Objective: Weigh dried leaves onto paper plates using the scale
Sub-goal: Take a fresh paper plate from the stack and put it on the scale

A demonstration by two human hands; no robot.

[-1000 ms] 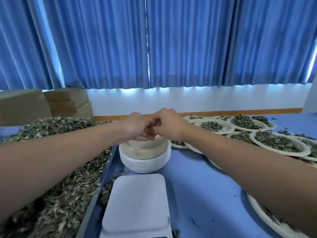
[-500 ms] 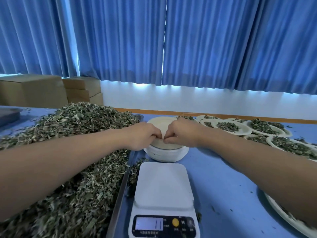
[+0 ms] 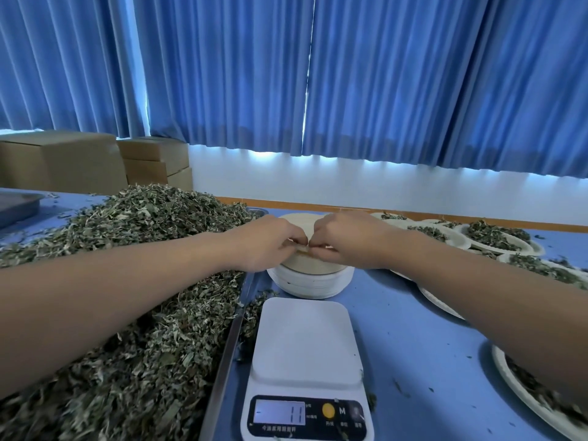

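both hands meet over the stack of paper plates [image 3: 310,281], which stands on the blue bench [image 3: 429,345] at 12 o'clock from the scale [image 3: 305,342], just beyond its platform. the left hand [image 3: 270,241] and the right hand [image 3: 343,238] each have a closed grip, fingertips curled and pinching the near rim of the top plate [image 3: 300,221]. it looks like they are peeling that one plate free of the stack.

progress: a good number of filled plates [image 3: 496,240] lie from 1 to 3 o'clock, each with a mound of leaves. another filled plate [image 3: 521,399] sits at 4 o'clock, partly under the right forearm. so many rounds look done. no plate sits on the scale platform yet. its display [image 3: 280,412] is lit, but i cannot read the digits with certainty. the heap of dried leaves [image 3: 143,249] from 8 to 11 o'clock is large and the stack is thick, so plenty is left: free a plate, set it on the scale, add leaves, move it off.

room: the metal tray edge [image 3: 229,345] runs just beside the scale's left side, with loose leaves spilled between them. a stretch of bare blue bench shows from the scale toward 3 o'clock, up to the plate rims. the path from stack to scale is short, straight toward 6 o'clock.
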